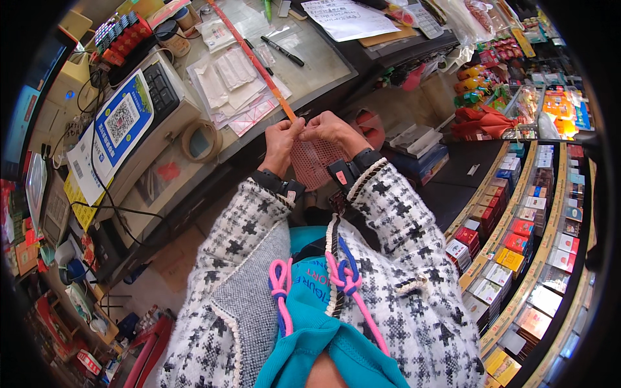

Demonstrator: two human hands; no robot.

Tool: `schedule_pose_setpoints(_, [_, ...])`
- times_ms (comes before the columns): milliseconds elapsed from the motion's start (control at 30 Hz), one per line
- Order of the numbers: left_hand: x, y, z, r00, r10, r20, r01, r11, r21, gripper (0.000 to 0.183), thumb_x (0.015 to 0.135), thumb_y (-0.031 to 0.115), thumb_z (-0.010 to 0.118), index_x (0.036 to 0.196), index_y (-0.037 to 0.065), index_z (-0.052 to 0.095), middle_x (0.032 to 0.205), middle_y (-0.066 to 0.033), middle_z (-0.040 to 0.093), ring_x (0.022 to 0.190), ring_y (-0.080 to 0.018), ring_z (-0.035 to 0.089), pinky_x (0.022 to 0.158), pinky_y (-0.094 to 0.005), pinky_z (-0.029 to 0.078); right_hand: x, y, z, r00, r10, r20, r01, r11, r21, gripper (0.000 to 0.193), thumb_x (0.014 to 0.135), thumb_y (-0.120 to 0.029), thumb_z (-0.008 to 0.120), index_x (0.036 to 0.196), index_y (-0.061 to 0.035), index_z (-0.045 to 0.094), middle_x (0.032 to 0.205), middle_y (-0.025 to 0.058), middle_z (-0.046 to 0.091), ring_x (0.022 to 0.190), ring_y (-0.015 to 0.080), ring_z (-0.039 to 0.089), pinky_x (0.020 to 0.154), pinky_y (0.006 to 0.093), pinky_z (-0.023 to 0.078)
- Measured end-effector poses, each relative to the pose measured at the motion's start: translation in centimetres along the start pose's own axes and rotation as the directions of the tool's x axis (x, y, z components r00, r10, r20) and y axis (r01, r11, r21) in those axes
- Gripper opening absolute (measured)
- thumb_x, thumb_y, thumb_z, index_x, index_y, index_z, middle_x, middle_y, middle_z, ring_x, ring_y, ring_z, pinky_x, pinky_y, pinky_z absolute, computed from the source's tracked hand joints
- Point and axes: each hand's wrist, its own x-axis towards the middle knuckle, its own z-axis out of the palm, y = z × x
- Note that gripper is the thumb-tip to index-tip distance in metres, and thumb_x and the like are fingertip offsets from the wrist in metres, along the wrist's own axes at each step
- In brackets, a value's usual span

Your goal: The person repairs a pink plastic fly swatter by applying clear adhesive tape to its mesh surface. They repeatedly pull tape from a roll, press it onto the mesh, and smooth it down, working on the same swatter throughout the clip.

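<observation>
A long, narrow orange-red strip [259,66] runs from the far edge of the counter to my fingertips. My left hand [279,143] is closed at its near end, thumb and forefinger pinched. Close beside it, my right hand [333,131] is also pinched, its fingertips almost touching the left ones. Whatever sits between the right fingertips is too small to make out. Below and behind the hands shows a pink mesh lattice [312,161], partly covered by them. Both wrists carry dark bands with small boxes.
On the counter lie folded white papers [233,71], a black pen [283,51], a tape roll [200,141] and a machine with a keypad [160,87]. A printed sheet [349,19] lies at the back. Curved shelves of small boxes [511,258] stand at right.
</observation>
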Motion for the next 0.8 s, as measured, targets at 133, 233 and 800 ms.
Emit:
schedule_pose_setpoints(133, [-0.2,0.2,-0.3,1.0,-0.008,-0.015,0.008,1.0,-0.002,0.02,0.086,0.014,0.073,0.081,-0.004,0.067,0.075,-0.0057,0.066,0.062,-0.0096,0.059,0.055,-0.0237,0.047,-0.3,-0.2,0.5,0.999,0.047,0.007,-0.047,0.998,-0.045,0.025,0.065,-0.009,0.083,0.082,0.004,0.071,0.076,0.0065,0.068,0.067,0.0141,0.06,0.065,0.0296,0.048])
schedule_pose_setpoints(233, [-0.4,0.5,-0.6,1.0,-0.013,-0.017,0.014,0.999,0.032,0.021,0.085,0.015,0.074,0.081,-0.004,0.067,0.076,-0.0058,0.067,0.062,-0.0096,0.059,0.055,-0.0239,0.047,-1.3,-0.2,0.9,0.998,0.054,0.023,-0.054,0.999,-0.002,0.025,0.064,-0.007,0.083,0.083,0.0044,0.071,0.077,0.0079,0.069,0.069,0.0158,0.062,0.067,0.0303,0.05])
schedule_pose_setpoints(800, [-2.0,0.9,-1.9,0.98,-0.081,0.181,0.051,0.985,0.165,0.018,0.089,0.019,0.07,0.09,0.002,0.063,0.081,0.0002,0.062,0.07,-0.0072,0.057,0.065,-0.022,0.046,-3.3,0.3,0.5,0.978,-0.163,-0.134,0.149,0.983,-0.106,0.056,0.053,-0.017,0.089,0.1,0.0031,0.065,0.09,0.011,0.069,0.082,0.0191,0.065,0.074,0.0322,0.052])
